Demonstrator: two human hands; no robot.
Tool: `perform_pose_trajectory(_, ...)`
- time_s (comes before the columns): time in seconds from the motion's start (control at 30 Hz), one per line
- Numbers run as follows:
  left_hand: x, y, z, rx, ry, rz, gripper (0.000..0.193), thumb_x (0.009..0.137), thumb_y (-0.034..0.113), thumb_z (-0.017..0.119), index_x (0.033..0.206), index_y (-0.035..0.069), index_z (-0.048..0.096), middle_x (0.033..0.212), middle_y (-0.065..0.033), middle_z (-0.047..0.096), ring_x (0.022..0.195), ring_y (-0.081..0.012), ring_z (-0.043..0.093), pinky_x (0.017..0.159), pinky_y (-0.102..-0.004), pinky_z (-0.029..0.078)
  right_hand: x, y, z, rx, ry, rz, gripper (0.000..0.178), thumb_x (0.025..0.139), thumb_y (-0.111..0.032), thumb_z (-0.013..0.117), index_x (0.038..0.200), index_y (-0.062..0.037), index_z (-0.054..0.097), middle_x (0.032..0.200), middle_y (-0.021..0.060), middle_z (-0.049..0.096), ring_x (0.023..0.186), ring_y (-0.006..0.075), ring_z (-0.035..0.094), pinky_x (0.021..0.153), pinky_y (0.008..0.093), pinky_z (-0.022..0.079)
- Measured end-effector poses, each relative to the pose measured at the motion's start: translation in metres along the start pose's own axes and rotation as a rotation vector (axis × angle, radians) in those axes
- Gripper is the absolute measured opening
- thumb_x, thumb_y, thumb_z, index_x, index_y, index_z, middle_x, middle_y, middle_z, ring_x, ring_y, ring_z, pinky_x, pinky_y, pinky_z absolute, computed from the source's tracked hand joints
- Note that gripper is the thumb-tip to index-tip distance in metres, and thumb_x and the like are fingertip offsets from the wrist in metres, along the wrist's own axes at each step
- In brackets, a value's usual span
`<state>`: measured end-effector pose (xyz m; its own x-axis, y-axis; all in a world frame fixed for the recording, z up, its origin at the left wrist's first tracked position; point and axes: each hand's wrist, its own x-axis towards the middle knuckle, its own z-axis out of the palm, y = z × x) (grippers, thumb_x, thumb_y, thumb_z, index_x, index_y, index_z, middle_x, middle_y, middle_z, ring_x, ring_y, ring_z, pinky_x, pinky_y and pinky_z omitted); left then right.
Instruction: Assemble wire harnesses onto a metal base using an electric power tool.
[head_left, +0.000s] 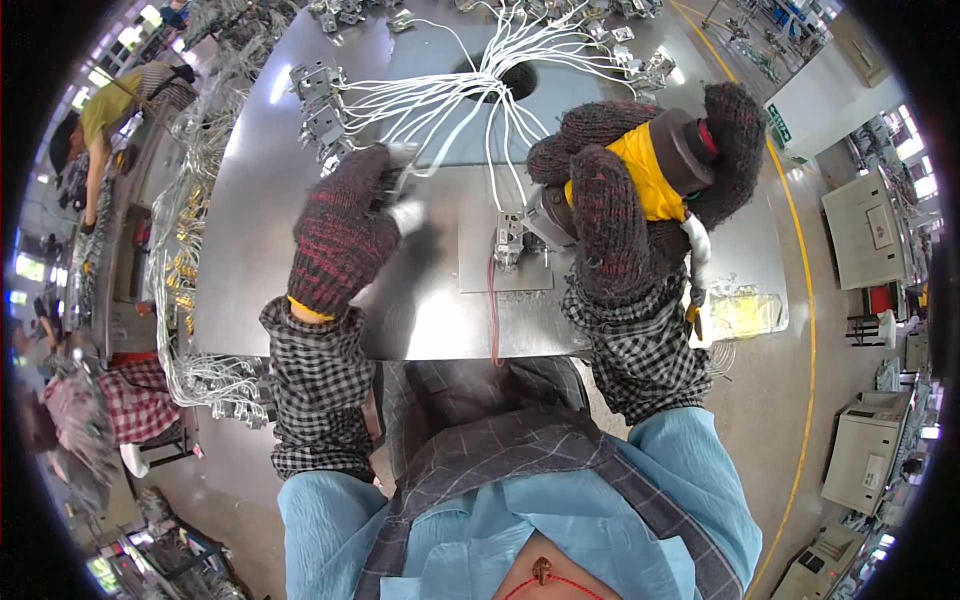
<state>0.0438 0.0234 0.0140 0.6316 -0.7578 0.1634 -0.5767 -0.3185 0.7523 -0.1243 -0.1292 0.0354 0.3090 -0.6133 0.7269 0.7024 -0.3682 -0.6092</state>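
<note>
My right hand (605,205), in a dark knit glove, is wrapped round a dark power screwdriver (648,172) banded with yellow tape. Its metal nose points down-left beside a small metal terminal block (509,242) on a flat plate (478,268) near the table's front edge. White wires run down to that block. To the left, my left hand (345,235), in a similar glove with a white-covered thumb, is closed on a blurred white wire (440,155). Whatever else sits in its fingertips is too smeared to make out.
Many white wires (490,75) fan from a dark hole in the metal table (250,260). Metal terminal blocks (322,110) cluster around them. A thin reddish cord (494,320) hangs over the front edge. Wire bundles (180,250) stand left; another person (105,110) works beyond.
</note>
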Motion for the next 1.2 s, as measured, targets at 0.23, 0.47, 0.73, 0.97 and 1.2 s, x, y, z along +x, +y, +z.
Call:
perform_pose_trajectory(0.23,-0.011,0.014,0.035,-0.173,-0.144,0.197,0.063,0.068,0.02,0.087,0.124,0.005,0.06,0.108,-0.0087,0.067,0.094,-0.018,0.065,0.084,-0.0318,0.053,0.012,0.017,-0.011,0.143,-0.025,-0.097,0.048,0.093,-0.006,0.06,0.137,-0.0153,0.041,0.1,0.0226,0.064,0.074,0.0314,0.068,0.057,0.0443,0.061)
perform_pose_trajectory(0.47,-0.003,0.028,0.044,-0.168,-0.247,0.226,0.069,0.067,0.04,0.085,0.125,0.009,0.062,0.099,-0.0104,0.069,0.085,-0.0197,0.068,0.076,-0.033,0.053,0.032,0.01,-0.029,-0.044,0.018,-0.344,0.063,0.094,-0.014,0.055,0.147,-0.0083,0.022,0.095,0.0261,0.062,0.071,0.0301,0.065,0.06,0.0485,0.06)
perform_pose_trajectory(0.73,-0.002,0.029,0.044,0.201,-0.237,0.393,0.07,0.07,0.055,0.078,0.117,0.005,0.062,0.089,-0.0147,0.067,0.081,-0.0282,0.069,0.072,-0.0401,0.053,0.018,-0.015,0.004,0.382,0.001,-0.005,0.079,0.087,-0.004,0.066,0.149,-0.0242,0.021,0.097,0.0174,0.064,0.081,0.0243,0.064,0.066,0.0443,0.059)
perform_pose_trajectory(0.97,-0.006,0.027,0.047,0.302,-0.217,0.4,0.045,0.077,0.024,0.072,0.117,0.007,0.06,0.091,-0.0133,0.068,0.082,-0.0297,0.069,0.073,-0.0411,0.055,0.011,-0.014,-0.001,0.257,0.084,0.128,0.08,0.086,-0.006,0.07,0.147,-0.0295,0.023,0.101,0.0169,0.063,0.086,0.0245,0.064,0.069,0.0455,0.059)
perform_pose_trajectory(1.2,-0.005,0.037,0.041,0.174,-0.339,0.162,0.06,0.073,0.035,0.08,0.122,0.008,0.059,0.1,-0.0151,0.068,0.097,-0.0328,0.067,0.082,-0.0417,0.054,0.008,0.015,-0.007,-0.013,-0.117,-0.155,0.079,0.085,-0.01,0.073,0.147,-0.0158,0.024,0.098,0.0217,0.065,0.079,0.0293,0.069,0.067,0.0425,0.061)
